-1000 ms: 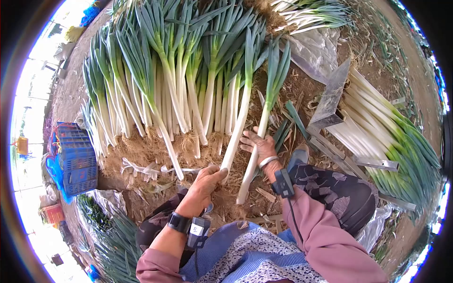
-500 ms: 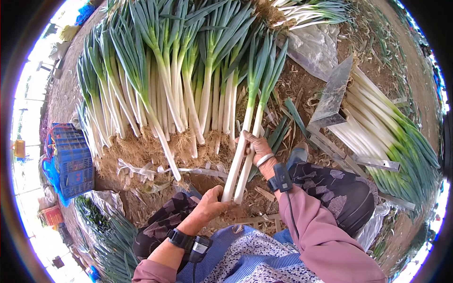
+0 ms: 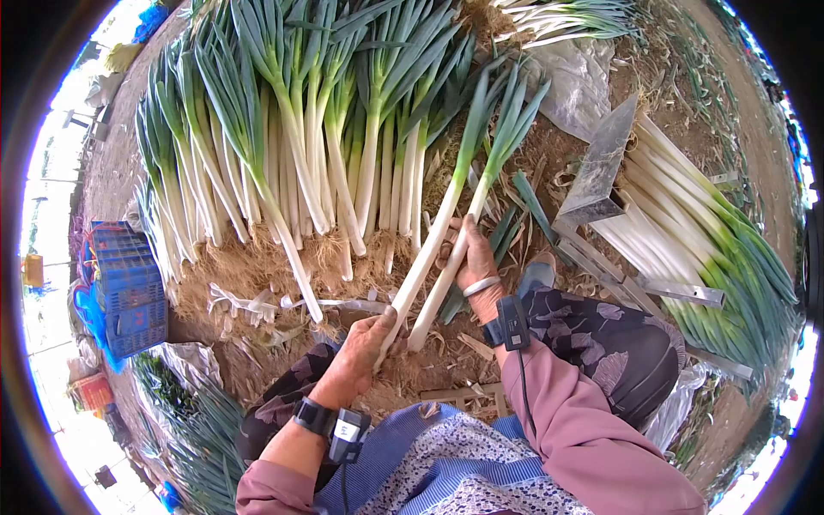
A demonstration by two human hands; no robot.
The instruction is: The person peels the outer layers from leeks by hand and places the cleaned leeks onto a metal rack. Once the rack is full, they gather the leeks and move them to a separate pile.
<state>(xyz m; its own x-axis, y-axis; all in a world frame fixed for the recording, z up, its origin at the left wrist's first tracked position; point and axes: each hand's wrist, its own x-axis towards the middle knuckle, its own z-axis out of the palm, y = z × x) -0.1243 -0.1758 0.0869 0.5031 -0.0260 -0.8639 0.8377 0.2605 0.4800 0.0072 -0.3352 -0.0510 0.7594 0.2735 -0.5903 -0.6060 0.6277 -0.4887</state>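
Two cleaned leeks, a left leek and a right leek, slant in front of me with green tops pointing away. My right hand is closed around both white shafts at mid-length. My left hand grips the lower end of the left leek, thumb on top; its fingertips are partly hidden behind the shaft. The right leek's lower end hangs free. Beyond my hands lies a large pile of leeks, roots toward me, with one leek sticking out nearest.
To my right, a metal rack bears a stack of trimmed leeks. A blue crate stands at the left. More leeks lie by plastic sheeting at the back. Green leaves are heaped at the lower left.
My left hand has shifted from the ends of both leeks to the left one, moving left and up. The two lower ends are now farther apart, and the tops lean more to the right.
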